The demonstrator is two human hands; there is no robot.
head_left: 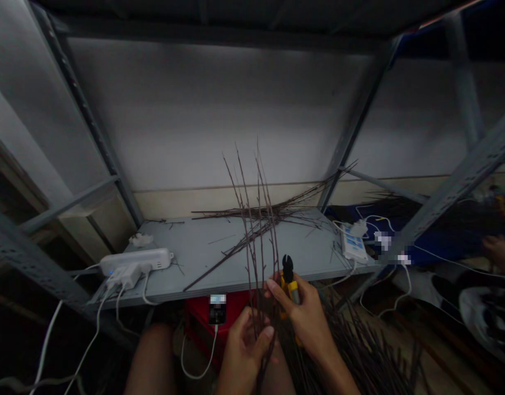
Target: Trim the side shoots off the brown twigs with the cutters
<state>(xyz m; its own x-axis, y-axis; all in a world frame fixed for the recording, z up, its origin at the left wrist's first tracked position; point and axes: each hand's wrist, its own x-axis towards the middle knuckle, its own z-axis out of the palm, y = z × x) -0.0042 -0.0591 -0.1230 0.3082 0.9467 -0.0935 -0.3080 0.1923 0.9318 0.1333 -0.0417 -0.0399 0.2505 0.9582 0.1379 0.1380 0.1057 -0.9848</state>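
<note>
My left hand point(244, 348) is closed round a bunch of thin dark twigs point(256, 219) that stand upright and fan out above the shelf. My right hand point(304, 315) grips yellow-handled cutters point(289, 277) with black jaws pointing up, right beside the twig stems; its forefinger touches the stems. Both hands are just in front of the grey shelf's front edge point(219, 291).
A pile of loose twigs point(277, 211) lies at the back of the shelf. A white power strip point(137, 260) with cables sits left, another power strip point(353, 244) right. More twigs point(359, 351) lie on the floor. Another person's hand point(499, 252) shows far right.
</note>
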